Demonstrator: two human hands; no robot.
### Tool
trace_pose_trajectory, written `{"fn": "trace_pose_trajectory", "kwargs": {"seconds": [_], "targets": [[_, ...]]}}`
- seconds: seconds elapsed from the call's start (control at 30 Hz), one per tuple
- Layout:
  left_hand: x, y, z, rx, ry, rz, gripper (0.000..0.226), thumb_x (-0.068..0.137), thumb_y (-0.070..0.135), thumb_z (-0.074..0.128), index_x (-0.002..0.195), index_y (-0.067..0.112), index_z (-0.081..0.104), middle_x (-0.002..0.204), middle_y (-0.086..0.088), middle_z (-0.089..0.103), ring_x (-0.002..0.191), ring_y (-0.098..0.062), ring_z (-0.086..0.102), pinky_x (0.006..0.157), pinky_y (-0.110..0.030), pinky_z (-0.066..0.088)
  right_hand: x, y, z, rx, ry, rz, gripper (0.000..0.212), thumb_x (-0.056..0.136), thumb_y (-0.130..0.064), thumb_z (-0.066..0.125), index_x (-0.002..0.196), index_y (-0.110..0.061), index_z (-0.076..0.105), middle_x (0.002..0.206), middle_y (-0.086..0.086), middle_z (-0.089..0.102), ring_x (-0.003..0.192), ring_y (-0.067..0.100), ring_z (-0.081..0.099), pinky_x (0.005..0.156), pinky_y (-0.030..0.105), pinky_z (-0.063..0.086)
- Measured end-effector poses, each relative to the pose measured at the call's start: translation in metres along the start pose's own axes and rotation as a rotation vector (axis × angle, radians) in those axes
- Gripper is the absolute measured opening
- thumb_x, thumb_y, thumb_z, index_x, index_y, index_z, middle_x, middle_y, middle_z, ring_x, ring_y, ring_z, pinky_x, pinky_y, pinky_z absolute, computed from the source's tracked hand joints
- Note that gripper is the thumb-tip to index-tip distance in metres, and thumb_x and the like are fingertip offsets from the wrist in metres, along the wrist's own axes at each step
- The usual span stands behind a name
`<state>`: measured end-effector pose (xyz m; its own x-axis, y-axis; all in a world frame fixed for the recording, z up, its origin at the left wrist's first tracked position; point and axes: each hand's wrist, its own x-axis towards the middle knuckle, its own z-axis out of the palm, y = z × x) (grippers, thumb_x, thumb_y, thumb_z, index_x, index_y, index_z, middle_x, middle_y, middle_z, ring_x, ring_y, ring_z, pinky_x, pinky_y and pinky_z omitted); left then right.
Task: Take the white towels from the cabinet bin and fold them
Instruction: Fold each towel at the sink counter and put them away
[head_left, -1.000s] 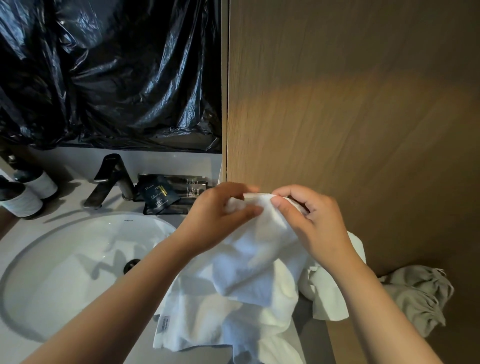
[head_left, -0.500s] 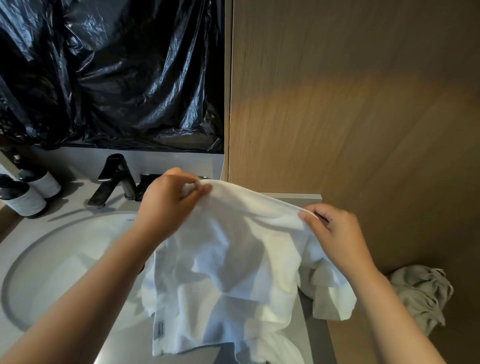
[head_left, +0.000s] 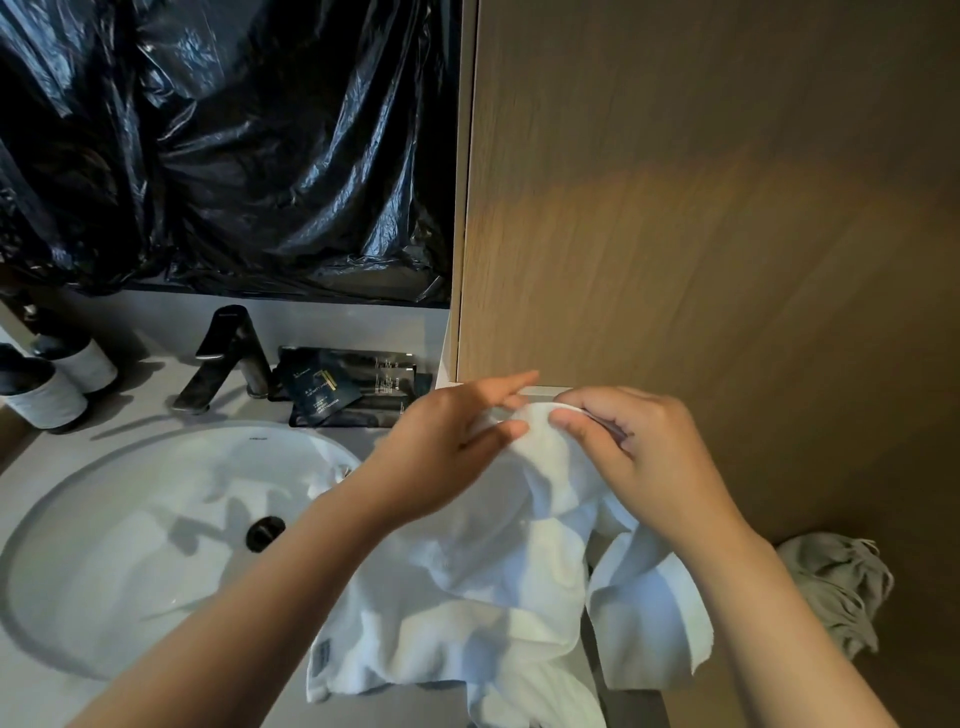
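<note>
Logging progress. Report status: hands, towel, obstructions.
Left hand and right hand pinch white towel at top edge, close together. Towel hangs crumpled beside sink. Grey cloth lies apart, right.

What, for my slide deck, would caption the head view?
Left hand and right hand pinch the top edge of a crumpled white terry towel beside an oval white sink.

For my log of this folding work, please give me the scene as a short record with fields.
left hand: pinches top edge of white towel
right hand: pinches same edge, close beside left hand
white towel: crumpled, lower part lying beside sink
grey cloth: lower right, apart from white towel
folding: no neat fold visible yet
</note>
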<state>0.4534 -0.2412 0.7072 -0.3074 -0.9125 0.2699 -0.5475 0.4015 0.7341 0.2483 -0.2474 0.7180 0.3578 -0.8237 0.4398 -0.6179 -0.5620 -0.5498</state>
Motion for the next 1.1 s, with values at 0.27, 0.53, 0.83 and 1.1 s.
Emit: {"fn": "trace_pose_trajectory", "kwargs": {"seconds": [0.27, 0.53, 0.83, 1.1], "targets": [[0.003, -0.002, -0.007, 0.005, 0.188, -0.074, 0.014, 0.092, 0.03, 0.06, 0.082, 0.024, 0.067, 0.073, 0.012, 0.063, 0.07, -0.001, 0.057, 0.061, -0.011, 0.039, -0.009, 0.022, -0.002, -0.08, 0.038, 0.106, 0.013, 0.094, -0.02, 0.058, 0.096, -0.026, 0.069, 0.09, -0.014, 0.066, 0.083, 0.011, 0.061, 0.071, 0.037, 0.05], [0.015, -0.033, -0.013, 0.094, 0.405, -0.218, 0.016, 0.094, 0.022, 0.059, 0.08, 0.016, 0.065, 0.07, 0.012, 0.058, 0.07, 0.003, 0.053, 0.061, -0.008, 0.035, -0.039, 0.06, -0.023, -0.029, 0.014, 0.491, 0.026, 0.09, -0.009, 0.064, 0.111, -0.023, 0.068, 0.102, -0.01, 0.065, 0.093, 0.006, 0.061, 0.077, 0.023, 0.049], [0.022, -0.043, 0.0, 0.322, 0.403, -0.213, 0.036, 0.092, 0.035, 0.06, 0.121, 0.013, 0.064, 0.119, -0.007, 0.064, 0.106, -0.025, 0.059, 0.085, -0.027, 0.041, -0.06, 0.064, -0.027, 0.035, 0.08, 0.481, 0.022, 0.098, -0.024, 0.053, 0.082, -0.027, 0.068, 0.069, -0.01, 0.065, 0.068, 0.006, 0.057, 0.059, 0.025, 0.041], [0.012, 0.02, 0.023, 0.367, 0.025, 0.21, 0.054, 0.089, 0.039, 0.061, 0.139, 0.023, 0.05, 0.126, -0.003, 0.064, 0.102, -0.015, 0.062, 0.08, -0.023, 0.049, -0.016, 0.013, -0.029, 0.091, -0.028, 0.168, 0.045, 0.098, -0.039, 0.05, 0.059, -0.027, 0.031, 0.053, -0.007, 0.029, 0.049, 0.008, 0.03, 0.05, 0.025, 0.021]]}}
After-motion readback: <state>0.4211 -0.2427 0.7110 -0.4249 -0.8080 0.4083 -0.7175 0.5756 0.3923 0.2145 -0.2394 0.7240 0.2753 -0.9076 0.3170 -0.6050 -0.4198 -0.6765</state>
